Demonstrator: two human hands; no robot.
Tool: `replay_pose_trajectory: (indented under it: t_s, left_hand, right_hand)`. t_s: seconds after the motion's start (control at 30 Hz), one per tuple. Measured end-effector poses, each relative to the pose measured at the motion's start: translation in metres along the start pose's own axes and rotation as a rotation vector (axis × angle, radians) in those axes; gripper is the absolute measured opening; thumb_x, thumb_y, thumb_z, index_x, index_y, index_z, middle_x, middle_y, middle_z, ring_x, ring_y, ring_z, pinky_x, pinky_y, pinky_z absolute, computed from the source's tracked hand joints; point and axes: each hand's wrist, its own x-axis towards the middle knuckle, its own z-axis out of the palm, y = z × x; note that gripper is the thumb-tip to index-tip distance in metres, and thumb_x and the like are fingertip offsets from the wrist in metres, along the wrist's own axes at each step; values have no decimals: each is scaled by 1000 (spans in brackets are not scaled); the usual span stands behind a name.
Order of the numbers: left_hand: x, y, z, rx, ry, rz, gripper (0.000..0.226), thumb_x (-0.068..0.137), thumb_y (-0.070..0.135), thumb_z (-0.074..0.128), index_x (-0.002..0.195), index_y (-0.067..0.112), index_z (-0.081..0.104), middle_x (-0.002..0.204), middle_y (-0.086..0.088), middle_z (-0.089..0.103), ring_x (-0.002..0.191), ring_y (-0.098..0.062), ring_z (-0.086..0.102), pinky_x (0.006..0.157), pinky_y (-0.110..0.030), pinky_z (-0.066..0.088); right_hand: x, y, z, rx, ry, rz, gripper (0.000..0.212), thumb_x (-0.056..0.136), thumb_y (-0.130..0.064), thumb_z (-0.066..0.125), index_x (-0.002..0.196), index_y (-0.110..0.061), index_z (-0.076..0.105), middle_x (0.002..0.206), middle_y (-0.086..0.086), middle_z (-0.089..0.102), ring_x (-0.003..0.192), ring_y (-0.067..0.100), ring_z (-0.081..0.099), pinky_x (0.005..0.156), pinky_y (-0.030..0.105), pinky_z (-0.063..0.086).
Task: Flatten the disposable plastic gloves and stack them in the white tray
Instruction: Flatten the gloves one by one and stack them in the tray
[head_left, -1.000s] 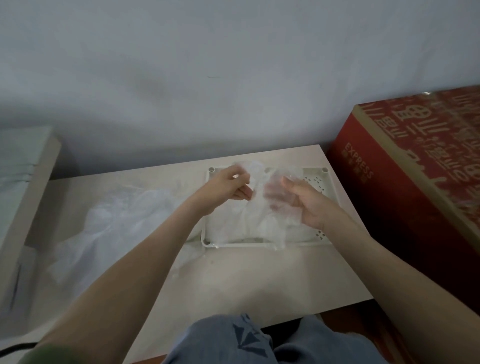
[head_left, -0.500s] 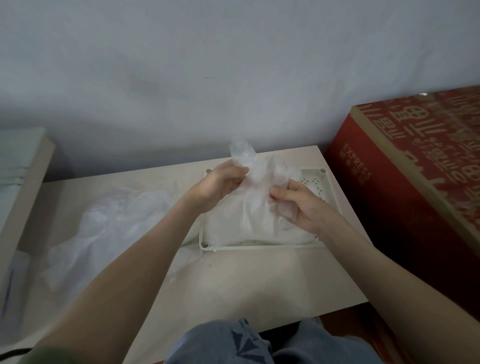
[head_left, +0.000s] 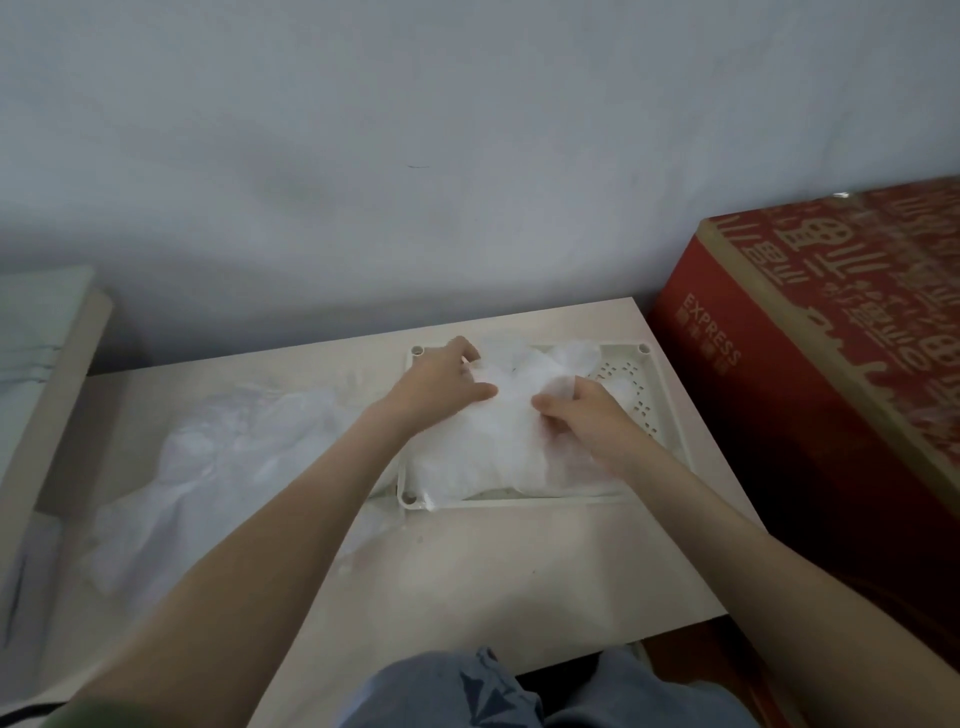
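Note:
A white tray (head_left: 671, 415) lies on the table at the far right, holding a stack of clear plastic gloves (head_left: 483, 457). On top of the stack lies a crumpled glove (head_left: 524, 374). My left hand (head_left: 441, 382) rests on its left part, thumb stretched along it and fingertips curled at its far edge. My right hand (head_left: 589, 418) pinches the glove's right part with curled fingers. Both hands are low over the tray. A loose heap of gloves (head_left: 223, 457) lies to the left of the tray.
The beige table (head_left: 493, 571) ends at a grey wall behind. A big red carton (head_left: 831, 338) stands right beside the table. A pale box (head_left: 47, 332) sits at the far left. My knees show below the table's front edge.
The glove was held up above the tray in both hands. Both hands have come down and the glove now lies on the stack in the tray.

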Motion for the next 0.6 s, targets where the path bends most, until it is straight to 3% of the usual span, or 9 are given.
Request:
replay_pose_trajectory:
  t_s: [0.07, 0.13, 0.27, 0.33, 0.4, 0.5, 0.53, 0.6]
  left_hand:
    - [3, 0, 9, 200, 141, 28, 57, 87, 37, 63, 132, 11, 41, 122, -4, 52, 119, -25, 41, 96, -33, 35]
    - [-2, 1, 19, 423, 323, 90, 64, 87, 38, 61, 137, 6, 37, 137, -10, 42, 124, -32, 39, 101, -39, 31]
    - [-17, -3, 37, 500, 609, 361, 42, 78, 33, 52, 111, 8, 45, 111, -14, 54, 92, -35, 53, 81, -42, 43]
    - [-22, -5, 42, 499, 548, 500, 32, 79, 32, 46, 103, 11, 41, 100, -12, 55, 82, -32, 52, 77, -38, 41]
    - [-22, -10, 46, 543, 409, 532, 34, 81, 38, 43, 104, 13, 40, 98, -10, 57, 82, -30, 56, 76, -36, 44]
    - [-17, -24, 53, 642, 174, 412, 57, 81, 53, 37, 118, 10, 47, 124, -14, 57, 107, -34, 58, 88, -41, 47]
    - [-16, -28, 55, 665, 113, 375, 67, 83, 56, 34, 129, 9, 46, 139, -17, 47, 123, -34, 49, 100, -46, 40]
    - [-15, -35, 58, 712, -21, 295, 77, 91, 60, 29, 150, 11, 21, 159, -14, 8, 147, -29, 11, 117, -47, 10]
  right_hand:
    - [2, 3, 1, -26, 13, 6, 6, 90, -10, 60, 90, -4, 61, 79, 7, 62, 75, 19, 60, 71, 32, 48]
    - [4, 5, 2, -50, 29, 24, 14, 90, -11, 59, 94, 2, 61, 81, 9, 63, 77, 20, 60, 73, 33, 48]
    - [5, 4, 5, -92, 72, 38, 8, 90, -11, 60, 85, -4, 59, 74, 7, 62, 72, 18, 61, 70, 30, 49]
    - [4, 3, 6, -104, 85, 39, 14, 91, -10, 60, 78, -7, 56, 67, 5, 60, 66, 16, 59, 67, 29, 48]
    - [5, 5, 7, -128, 100, 48, 18, 90, -13, 61, 73, -9, 56, 63, 4, 60, 63, 17, 59, 67, 33, 49]
    - [4, 5, 7, -165, 126, 53, 13, 86, -18, 61, 77, -8, 59, 68, 6, 62, 67, 21, 61, 68, 37, 51]
    - [4, 4, 6, -183, 146, 46, 13, 85, -19, 60, 79, -7, 60, 70, 7, 62, 67, 21, 60, 67, 36, 51]
    - [3, 1, 4, -261, 203, 19, 16, 86, -20, 56, 80, -6, 58, 72, 6, 60, 67, 19, 57, 63, 32, 47]
